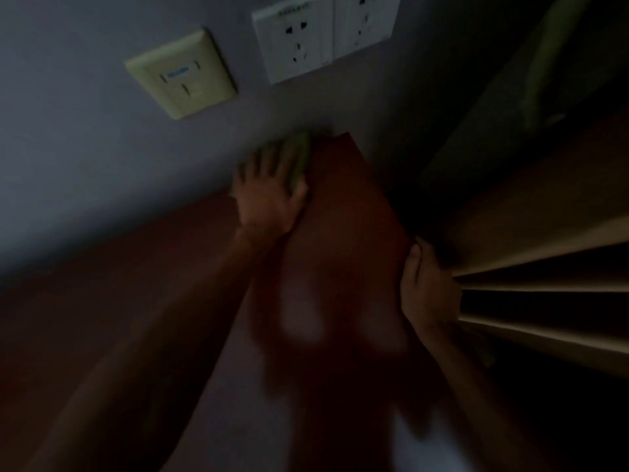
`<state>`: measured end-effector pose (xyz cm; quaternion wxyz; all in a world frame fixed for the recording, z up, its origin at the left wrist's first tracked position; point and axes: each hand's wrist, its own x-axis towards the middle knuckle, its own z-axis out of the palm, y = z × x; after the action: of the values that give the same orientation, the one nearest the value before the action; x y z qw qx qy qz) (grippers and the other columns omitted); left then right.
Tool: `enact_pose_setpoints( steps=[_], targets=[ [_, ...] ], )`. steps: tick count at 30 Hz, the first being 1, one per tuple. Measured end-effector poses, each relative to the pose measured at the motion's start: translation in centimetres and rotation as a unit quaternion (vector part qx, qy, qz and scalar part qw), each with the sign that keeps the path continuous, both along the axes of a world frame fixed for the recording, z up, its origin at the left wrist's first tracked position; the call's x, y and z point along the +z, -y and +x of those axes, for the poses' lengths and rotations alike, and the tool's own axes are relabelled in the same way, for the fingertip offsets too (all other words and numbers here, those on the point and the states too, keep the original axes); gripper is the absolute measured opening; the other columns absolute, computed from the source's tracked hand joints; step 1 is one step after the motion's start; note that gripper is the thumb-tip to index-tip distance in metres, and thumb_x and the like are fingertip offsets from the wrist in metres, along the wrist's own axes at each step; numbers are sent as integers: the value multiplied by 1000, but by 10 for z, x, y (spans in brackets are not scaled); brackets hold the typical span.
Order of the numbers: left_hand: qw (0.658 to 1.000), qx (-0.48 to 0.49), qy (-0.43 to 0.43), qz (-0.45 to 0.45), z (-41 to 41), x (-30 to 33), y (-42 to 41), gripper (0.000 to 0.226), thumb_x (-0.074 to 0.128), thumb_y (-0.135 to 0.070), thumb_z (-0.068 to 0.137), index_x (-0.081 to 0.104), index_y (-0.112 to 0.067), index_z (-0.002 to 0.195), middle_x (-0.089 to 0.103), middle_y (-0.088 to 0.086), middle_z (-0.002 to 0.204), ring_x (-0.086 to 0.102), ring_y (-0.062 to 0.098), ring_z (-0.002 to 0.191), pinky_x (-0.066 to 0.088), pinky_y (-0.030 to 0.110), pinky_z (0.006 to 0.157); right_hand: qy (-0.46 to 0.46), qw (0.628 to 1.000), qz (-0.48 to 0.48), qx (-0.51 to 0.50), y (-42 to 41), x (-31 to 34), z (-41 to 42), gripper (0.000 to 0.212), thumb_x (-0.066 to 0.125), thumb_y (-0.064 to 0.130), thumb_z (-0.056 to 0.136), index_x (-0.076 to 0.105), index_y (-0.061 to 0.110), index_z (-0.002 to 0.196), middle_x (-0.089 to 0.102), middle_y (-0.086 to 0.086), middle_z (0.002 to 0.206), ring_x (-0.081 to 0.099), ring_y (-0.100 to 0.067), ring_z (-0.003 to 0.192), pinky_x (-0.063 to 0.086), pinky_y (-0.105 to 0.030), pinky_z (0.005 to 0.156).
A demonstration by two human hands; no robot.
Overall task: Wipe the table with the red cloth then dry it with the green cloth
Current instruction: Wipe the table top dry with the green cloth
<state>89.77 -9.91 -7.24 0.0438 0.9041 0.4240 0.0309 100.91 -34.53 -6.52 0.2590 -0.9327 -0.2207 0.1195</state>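
Green cloth (299, 158) under left hand (269, 199)

I see a very dim, motion-blurred view, darkest right of the table (347, 233), with pale glare patches on it.

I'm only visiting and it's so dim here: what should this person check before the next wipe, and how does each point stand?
1. Green cloth under the left hand: ok, fingers spread flat on it.
2. Cloth on the table: ok, near the far corner.
3. Right hand steadying the table's edge: ok.
4. Red cloth put aside: cannot tell, not visible.
5. Surface dry: cannot tell, too dark.
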Motion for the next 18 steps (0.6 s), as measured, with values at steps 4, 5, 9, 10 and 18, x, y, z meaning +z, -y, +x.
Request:
enact_pose_setpoints(
  steps=[4,5,9,10,18],
  targets=[
    [1000,-3,-11,25,-4,-3,40,62,33,-51,93,39,-29,151,39,12,155,34,44,140,23,62,113,-14,997,53,-54,3,2,2,42,30,34,102,52,17,134,67,-15,120,63,-38,105,47,-37,83],
    [998,-61,4,28,-4,-6,69,61,38,-50,92,41,-29,150,37,13,156,30,44,143,22,64,113,-19,995,82,-55,4,3,1,43,30,33,101,53,16,133,67,-12,120,63,-35,107,45,-32,82],
    [947,-314,48,-42,-29,-1,215,66,48,-50,92,36,-27,153,26,10,162,9,45,150,12,67,115,-192,953,209,-111,13,4,20,48,29,44,93,54,24,129,63,3,121,59,-23,115,45,-29,96],
    [931,-358,42,-54,-38,0,249,65,48,-51,94,35,-28,153,24,9,163,6,43,150,10,66,116,-236,946,192,-115,18,3,26,46,32,48,92,54,29,128,61,3,126,57,-22,118,45,-37,102],
    [917,-386,81,-58,-44,-6,223,60,50,-53,93,46,-30,147,36,6,158,15,37,150,7,57,120,-278,953,116,-12,19,12,23,48,24,49,103,45,29,141,49,2,142,46,-18,129,37,-41,110]
  ],
)
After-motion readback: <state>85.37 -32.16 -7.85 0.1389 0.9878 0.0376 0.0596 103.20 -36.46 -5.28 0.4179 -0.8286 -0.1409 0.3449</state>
